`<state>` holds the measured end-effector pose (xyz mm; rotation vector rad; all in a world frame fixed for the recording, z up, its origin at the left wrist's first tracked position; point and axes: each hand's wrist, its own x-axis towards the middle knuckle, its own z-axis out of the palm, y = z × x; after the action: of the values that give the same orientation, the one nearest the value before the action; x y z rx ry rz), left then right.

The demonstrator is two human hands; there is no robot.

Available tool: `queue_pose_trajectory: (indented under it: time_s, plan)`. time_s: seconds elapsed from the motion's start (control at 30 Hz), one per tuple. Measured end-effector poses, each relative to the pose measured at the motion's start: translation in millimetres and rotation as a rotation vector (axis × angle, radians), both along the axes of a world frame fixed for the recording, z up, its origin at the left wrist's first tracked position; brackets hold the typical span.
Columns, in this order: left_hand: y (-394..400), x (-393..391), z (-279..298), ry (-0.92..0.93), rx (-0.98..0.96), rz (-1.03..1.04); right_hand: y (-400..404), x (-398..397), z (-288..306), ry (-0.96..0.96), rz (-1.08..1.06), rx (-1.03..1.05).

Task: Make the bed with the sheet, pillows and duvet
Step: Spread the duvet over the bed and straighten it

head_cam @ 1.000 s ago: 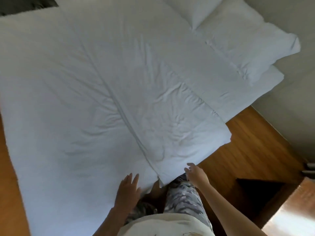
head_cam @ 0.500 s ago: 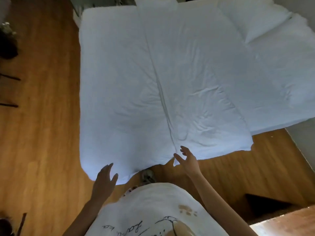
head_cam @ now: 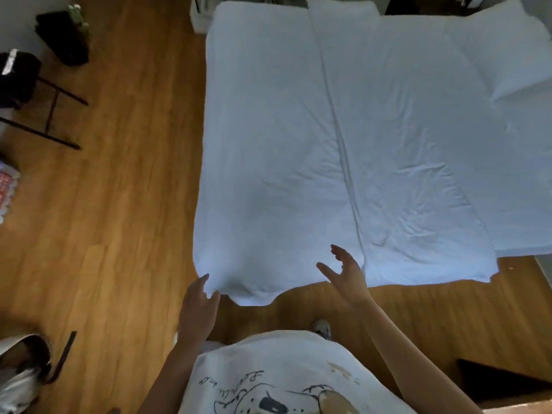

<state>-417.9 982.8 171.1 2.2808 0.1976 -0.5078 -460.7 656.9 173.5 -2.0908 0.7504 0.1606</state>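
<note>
A white duvet (head_cam: 268, 162) covers the bed, with a folded second layer (head_cam: 418, 150) lying over its right half. White pillows (head_cam: 507, 61) sit at the far right end. My left hand (head_cam: 198, 309) reaches the duvet's near left corner, fingertips at its edge, fingers fairly straight; I cannot tell if it touches. My right hand (head_cam: 346, 274) hovers open with spread fingers over the near edge, by the fold line, holding nothing.
Wooden floor (head_cam: 113, 204) runs along the left and near sides of the bed. Black bags (head_cam: 62, 37) and a black metal stand (head_cam: 50, 115) are at the far left. A dark bag (head_cam: 33, 363) lies at the lower left.
The view has swung left, showing more floor beside the bed. Both hands have drifted left along the duvet's near edge; my left hand now reaches the near left corner.
</note>
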Motion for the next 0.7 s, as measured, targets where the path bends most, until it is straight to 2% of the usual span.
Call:
queue_pose_trajectory:
  time_s: [0.17,0.37,0.57,0.7]
  plan:
    - [128,43,-10,-0.009,0.052,-0.153,113,44,-9,0.018,0.000,-0.007]
    - [255,119,11,-0.004,0.146,-0.186,224,95,2,0.031,0.039,-0.070]
    - [279,239,18,-0.044,0.080,-0.256,278,171,3,0.053,0.017,-0.038]
    - [272,333,14,-0.048,0.008,-0.296,302,256,-10,0.008,-0.071,0.042]
